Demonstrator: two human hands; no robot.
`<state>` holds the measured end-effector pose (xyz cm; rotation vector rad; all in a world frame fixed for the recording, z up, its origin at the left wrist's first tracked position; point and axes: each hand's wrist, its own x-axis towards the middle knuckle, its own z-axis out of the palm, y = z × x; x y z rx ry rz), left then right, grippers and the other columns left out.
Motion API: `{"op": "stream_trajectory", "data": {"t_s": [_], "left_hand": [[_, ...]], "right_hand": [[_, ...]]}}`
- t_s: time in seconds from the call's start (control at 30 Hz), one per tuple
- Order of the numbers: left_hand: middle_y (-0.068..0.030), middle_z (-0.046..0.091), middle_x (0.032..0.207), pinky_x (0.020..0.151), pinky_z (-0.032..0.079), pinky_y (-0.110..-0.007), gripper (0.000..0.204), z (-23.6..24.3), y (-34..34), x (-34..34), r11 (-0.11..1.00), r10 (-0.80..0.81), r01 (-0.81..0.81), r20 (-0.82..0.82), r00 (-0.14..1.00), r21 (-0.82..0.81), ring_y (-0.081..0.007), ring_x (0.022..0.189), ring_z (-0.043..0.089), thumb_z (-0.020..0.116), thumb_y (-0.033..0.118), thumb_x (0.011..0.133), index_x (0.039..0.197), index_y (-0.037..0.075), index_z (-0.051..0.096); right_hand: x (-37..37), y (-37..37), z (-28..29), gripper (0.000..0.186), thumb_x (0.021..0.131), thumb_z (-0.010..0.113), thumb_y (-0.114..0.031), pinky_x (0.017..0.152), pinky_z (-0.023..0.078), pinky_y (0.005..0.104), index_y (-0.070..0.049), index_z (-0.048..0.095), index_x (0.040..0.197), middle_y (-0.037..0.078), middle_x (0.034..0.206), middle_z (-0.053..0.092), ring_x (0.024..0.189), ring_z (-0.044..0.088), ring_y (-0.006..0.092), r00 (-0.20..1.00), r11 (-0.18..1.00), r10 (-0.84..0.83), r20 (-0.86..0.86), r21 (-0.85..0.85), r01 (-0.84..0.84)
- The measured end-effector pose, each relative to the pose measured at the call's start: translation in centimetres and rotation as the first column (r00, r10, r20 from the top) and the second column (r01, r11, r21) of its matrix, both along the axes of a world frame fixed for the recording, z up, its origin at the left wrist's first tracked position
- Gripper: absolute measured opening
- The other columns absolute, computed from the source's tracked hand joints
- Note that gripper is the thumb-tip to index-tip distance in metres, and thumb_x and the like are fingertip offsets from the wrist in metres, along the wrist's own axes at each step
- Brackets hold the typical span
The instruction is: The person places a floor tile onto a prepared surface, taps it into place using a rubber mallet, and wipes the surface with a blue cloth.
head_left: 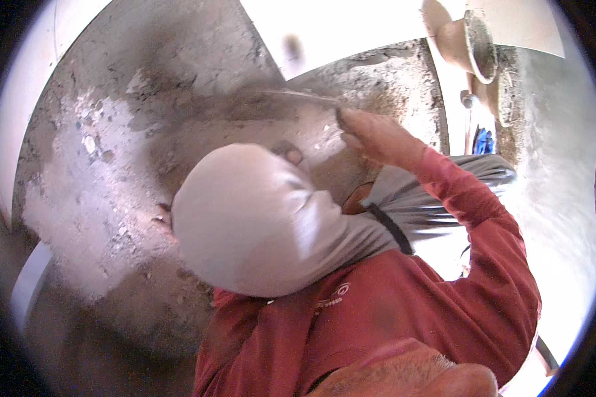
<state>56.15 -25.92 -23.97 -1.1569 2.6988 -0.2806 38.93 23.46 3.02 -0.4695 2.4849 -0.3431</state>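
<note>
My right hand (377, 135) is closed around the end of a trowel (304, 97), whose thin blade shows almost edge-on and blurred. The blade points left, just over the rough grey mortar surface (232, 122). My left hand (164, 221) is mostly hidden behind my bent knee (238, 212) in grey trousers. Only a few of its fingertips show at the knee's left edge, near the pale, crumbly ground, so I cannot tell whether they hold anything. Part of a foot (291, 153) shows beyond the knee.
At the far right a mortar-stained bucket (473, 46) lies tipped near a stick-like tool (469, 109) and a small blue item (485, 141). White panels (338, 33) border the rough surface at the back. A smooth grey floor (549, 172) runs along the right. Loose crumbs (93, 132) lie at left.
</note>
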Motion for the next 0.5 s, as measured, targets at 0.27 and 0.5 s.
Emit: {"op": "stream_trajectory", "data": {"t_s": [0.27, 0.5], "left_hand": [[-0.0115, 0.039, 0.163, 0.112, 0.039, -0.056, 0.056, -0.1, 0.6, -0.1, 0.999, -0.048, 0.048, 0.029, 0.998, -0.012, -0.0388, 0.145, 0.042, 0.040, 0.040, 0.102, 0.157, 0.028, 0.043], [-0.0106, 0.039, 0.163, 0.112, 0.039, -0.056, 0.056, -0.1, 0.7, 0.5, 0.997, -0.071, 0.073, 0.050, 0.996, -0.039, -0.0383, 0.146, 0.041, 0.039, 0.040, 0.103, 0.157, 0.027, 0.042]], "right_hand": [[-3.7, 24.3, 5.7, 0.036, 0.098, 0.057, -0.038, 0.082, 0.055, 0.0540, -0.005, 0.064, 0.109, 0.025, 0.091, 0.071, 0.093, 0.071, 0.0431, 0.984, 0.742, -0.161, -0.079, 0.647, 0.174], [-2.1, 22.2, -0.5, 0.027, 0.099, 0.057, -0.032, 0.072, 0.056, 0.0522, -0.006, 0.053, 0.102, 0.022, 0.084, 0.072, 0.081, 0.072, 0.0402, 0.961, 0.797, -0.120, -0.249, 0.553, 0.243]]}}
